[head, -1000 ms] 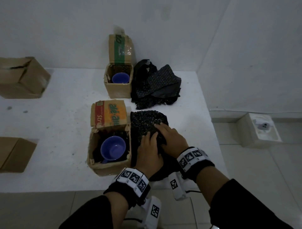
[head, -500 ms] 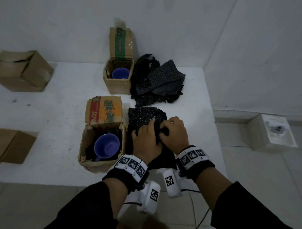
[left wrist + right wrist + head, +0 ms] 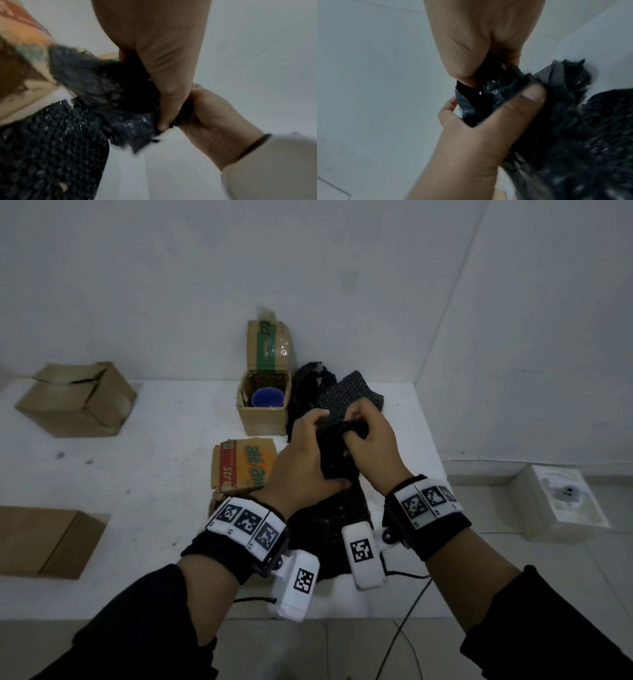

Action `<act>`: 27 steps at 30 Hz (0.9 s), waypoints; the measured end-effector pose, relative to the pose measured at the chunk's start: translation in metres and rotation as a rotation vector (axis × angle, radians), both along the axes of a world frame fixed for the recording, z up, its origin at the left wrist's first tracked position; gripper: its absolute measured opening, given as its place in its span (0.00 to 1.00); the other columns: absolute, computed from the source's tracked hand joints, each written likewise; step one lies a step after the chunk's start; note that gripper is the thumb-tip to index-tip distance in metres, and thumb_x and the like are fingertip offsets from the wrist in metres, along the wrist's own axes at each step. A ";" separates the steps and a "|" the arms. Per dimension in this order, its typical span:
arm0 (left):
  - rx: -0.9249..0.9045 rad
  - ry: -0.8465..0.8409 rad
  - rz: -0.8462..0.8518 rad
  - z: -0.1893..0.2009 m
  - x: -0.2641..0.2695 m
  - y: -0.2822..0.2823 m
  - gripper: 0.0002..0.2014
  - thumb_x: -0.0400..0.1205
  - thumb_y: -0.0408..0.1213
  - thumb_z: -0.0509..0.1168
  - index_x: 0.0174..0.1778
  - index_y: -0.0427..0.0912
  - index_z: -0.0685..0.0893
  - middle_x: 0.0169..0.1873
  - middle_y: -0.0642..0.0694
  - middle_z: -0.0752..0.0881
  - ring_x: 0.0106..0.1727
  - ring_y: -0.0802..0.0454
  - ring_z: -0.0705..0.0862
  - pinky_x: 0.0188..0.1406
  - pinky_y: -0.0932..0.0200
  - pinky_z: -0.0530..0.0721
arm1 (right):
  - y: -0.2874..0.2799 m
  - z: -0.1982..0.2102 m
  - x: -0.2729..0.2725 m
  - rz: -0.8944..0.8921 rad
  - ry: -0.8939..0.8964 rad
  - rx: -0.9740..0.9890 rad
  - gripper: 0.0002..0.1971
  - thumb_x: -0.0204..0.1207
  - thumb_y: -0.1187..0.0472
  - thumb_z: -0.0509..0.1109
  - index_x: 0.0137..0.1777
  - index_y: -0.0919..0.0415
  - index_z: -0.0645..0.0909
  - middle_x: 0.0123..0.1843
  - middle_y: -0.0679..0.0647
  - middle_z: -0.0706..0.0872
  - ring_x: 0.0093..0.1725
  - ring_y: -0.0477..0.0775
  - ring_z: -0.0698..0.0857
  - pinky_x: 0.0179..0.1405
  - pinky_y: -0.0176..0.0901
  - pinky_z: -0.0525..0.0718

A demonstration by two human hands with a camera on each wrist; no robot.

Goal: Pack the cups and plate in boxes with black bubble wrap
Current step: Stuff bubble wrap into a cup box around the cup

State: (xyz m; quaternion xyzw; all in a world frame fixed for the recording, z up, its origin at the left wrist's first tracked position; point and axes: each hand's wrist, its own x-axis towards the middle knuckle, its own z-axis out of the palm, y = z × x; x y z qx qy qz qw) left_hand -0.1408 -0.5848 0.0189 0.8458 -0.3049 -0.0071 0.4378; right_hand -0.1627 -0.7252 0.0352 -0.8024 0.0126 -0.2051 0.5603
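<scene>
Above the table, my left hand (image 3: 310, 446) and right hand (image 3: 368, 436) both grip the bunched top end of a black bubble wrap sheet (image 3: 330, 518). The rest of the sheet hangs down to the table. In the left wrist view my left thumb pinches the wrap (image 3: 56, 135) against my right hand (image 3: 214, 119). The right wrist view shows the same grip on the wrap (image 3: 573, 135). A blue cup (image 3: 267, 398) sits in the far open box (image 3: 262, 416). My left wrist hides the inside of the near printed box (image 3: 243, 467). No plate shows.
More black bubble wrap (image 3: 346, 393) is piled right of the far box, against the wall. A closed cardboard box (image 3: 75, 402) stands at the back left and another box (image 3: 44, 539) at the left front edge. A white fixture (image 3: 561, 501) sits on the floor at the right.
Both hands lay on the bubble wrap on the table a second ago. They have since gathered its end and lifted it up and away from me.
</scene>
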 end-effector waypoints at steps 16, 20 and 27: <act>0.356 -0.246 0.051 -0.014 0.033 0.158 0.13 0.67 0.38 0.74 0.47 0.50 0.89 0.45 0.50 0.85 0.45 0.47 0.83 0.37 0.57 0.80 | 0.100 -0.026 -0.006 0.235 0.060 -0.943 0.12 0.63 0.51 0.70 0.41 0.58 0.80 0.50 0.56 0.75 0.47 0.55 0.75 0.41 0.44 0.74; 0.389 -0.272 0.067 -0.040 0.027 0.160 0.12 0.68 0.43 0.67 0.46 0.52 0.90 0.41 0.50 0.90 0.45 0.44 0.85 0.44 0.51 0.80 | 0.113 -0.043 -0.011 0.123 0.194 -1.354 0.12 0.57 0.50 0.70 0.34 0.58 0.80 0.45 0.57 0.80 0.41 0.59 0.75 0.38 0.49 0.65; 0.329 -0.274 0.163 -0.067 0.015 0.165 0.10 0.71 0.41 0.70 0.46 0.55 0.90 0.41 0.53 0.90 0.49 0.47 0.83 0.50 0.53 0.67 | 0.152 -0.063 -0.027 0.117 0.389 -1.526 0.12 0.69 0.50 0.67 0.36 0.58 0.85 0.43 0.55 0.81 0.43 0.57 0.76 0.41 0.48 0.69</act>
